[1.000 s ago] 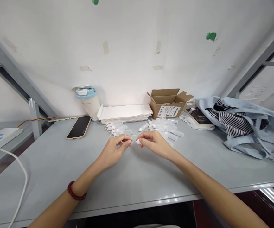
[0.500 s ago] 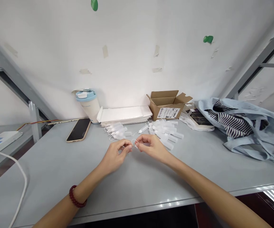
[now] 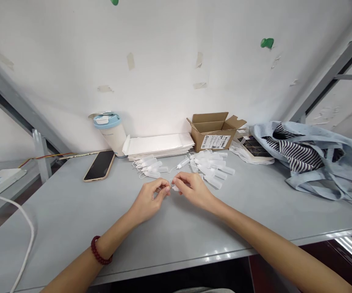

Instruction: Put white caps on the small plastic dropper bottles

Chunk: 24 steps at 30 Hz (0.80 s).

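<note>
Right hand (image 3: 192, 190) pinches a small white piece (image 3: 175, 188); left hand (image 3: 149, 200), pinched together, sits just beside it.

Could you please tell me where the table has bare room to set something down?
Nearer than left hand and right hand, between the forearms, the table is bare; also left, between phone and forearm, and right, between forearm and bag. Crowded: the back, cup through tubes to bag.
</note>
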Each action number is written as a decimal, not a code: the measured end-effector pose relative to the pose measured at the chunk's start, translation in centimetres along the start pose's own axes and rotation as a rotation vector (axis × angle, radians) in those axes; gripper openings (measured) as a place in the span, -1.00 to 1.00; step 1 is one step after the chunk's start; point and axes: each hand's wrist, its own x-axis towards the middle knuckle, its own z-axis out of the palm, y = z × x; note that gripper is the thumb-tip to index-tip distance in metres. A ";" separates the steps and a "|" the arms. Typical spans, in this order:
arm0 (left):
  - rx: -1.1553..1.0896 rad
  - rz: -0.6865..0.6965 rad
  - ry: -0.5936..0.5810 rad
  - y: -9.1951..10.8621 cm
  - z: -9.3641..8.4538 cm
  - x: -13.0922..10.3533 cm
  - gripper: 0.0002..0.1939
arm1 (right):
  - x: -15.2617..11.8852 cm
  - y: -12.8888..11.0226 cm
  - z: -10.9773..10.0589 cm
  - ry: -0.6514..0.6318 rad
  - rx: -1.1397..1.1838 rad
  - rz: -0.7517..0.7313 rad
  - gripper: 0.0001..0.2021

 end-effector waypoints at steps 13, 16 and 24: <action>0.196 0.217 0.028 0.1 -1.1 0.4 -0.91 | 0.6 0.2 -1.1 0.016 -0.057 -0.032 -0.71; 0.205 0.233 0.051 0.2 -1.1 0.4 -0.90 | 0.6 0.3 -1.1 0.006 -0.093 -0.050 -0.72; 0.216 0.290 0.043 0.3 -0.8 0.1 -0.82 | 0.6 0.6 -0.9 -0.009 -0.130 -0.042 -0.74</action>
